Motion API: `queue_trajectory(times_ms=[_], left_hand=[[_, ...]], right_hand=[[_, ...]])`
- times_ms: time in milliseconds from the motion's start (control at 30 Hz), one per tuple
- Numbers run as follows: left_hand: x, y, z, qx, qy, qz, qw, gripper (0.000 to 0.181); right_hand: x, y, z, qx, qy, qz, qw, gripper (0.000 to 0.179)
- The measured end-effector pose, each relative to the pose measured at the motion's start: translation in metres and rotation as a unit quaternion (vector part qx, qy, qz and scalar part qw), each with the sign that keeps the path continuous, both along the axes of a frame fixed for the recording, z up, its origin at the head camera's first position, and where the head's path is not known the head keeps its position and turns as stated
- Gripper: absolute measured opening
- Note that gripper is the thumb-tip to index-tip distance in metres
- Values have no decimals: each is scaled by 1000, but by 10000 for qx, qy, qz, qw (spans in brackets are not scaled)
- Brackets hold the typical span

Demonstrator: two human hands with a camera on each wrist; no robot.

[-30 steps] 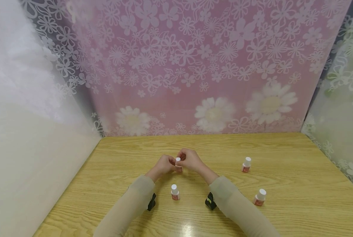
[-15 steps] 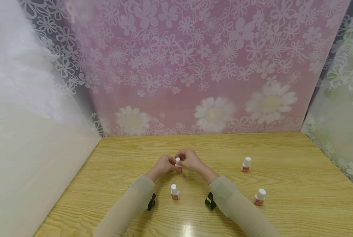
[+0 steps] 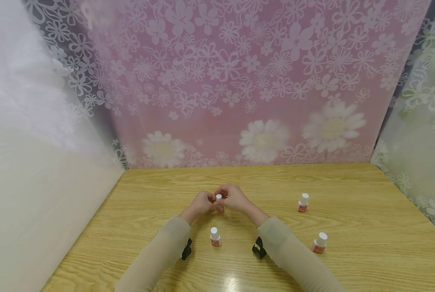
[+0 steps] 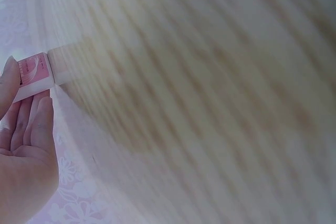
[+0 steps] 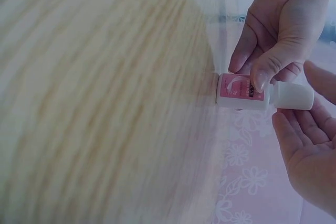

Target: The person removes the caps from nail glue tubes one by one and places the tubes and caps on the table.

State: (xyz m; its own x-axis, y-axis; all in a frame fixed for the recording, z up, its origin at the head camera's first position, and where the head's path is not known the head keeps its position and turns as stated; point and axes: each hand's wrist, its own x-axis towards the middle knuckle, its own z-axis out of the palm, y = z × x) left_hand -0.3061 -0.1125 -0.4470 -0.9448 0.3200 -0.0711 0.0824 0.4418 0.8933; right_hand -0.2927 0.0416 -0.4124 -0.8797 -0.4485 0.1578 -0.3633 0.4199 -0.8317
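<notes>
Hands (image 3: pixel 203 202) (image 3: pixel 233 198) meet at a bottle (image 3: pixel 220 208), left thumb (image 5: pixel 265 72) on its label (image 5: pixel 236 86)

Tabletop (image 3: pixel 275 188) is offering passage between the right hand (image 3: pixel 234 198) and the rear right bottle (image 3: pixel 303 203); a front bottle (image 3: pixel 215 237) is obstructing the gap between the sleeves (image 3: pixel 294 251), and the left hand (image 3: pixel 201 202) is barring the left side of the held bottle (image 5: pixel 236 90).

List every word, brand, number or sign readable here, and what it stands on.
No words can be read.
Pink-red label on the held white plastic bottle: print and white curved lines, lettering too blurred.
Red labels on three other white plastic bottles: too small.
</notes>
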Motion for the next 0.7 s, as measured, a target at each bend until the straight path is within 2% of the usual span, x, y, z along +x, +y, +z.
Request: queue_trajectory(times_ms=[100, 200, 300, 500, 700], left_hand=[[-1, 1, -2, 213, -84, -84, 9997, 5], [1, 3, 1, 235, -294, 78, 9993, 6], [4, 4, 4, 280, -304, 98, 9991, 8], [5, 4, 10, -52, -26, 220, 9997, 12], [5, 3, 8, -263, 99, 254, 9993, 16]], right_hand=[[0, 0, 0, 65, 9, -40, 10000, 26], [0, 0, 1, 130, 42, -130, 9998, 30], [0, 0, 1, 162, 25, -231, 9996, 28], [0, -1, 1, 233, 59, -487, 9985, 22], [0, -2, 1, 254, 13, -515, 9984, 21]])
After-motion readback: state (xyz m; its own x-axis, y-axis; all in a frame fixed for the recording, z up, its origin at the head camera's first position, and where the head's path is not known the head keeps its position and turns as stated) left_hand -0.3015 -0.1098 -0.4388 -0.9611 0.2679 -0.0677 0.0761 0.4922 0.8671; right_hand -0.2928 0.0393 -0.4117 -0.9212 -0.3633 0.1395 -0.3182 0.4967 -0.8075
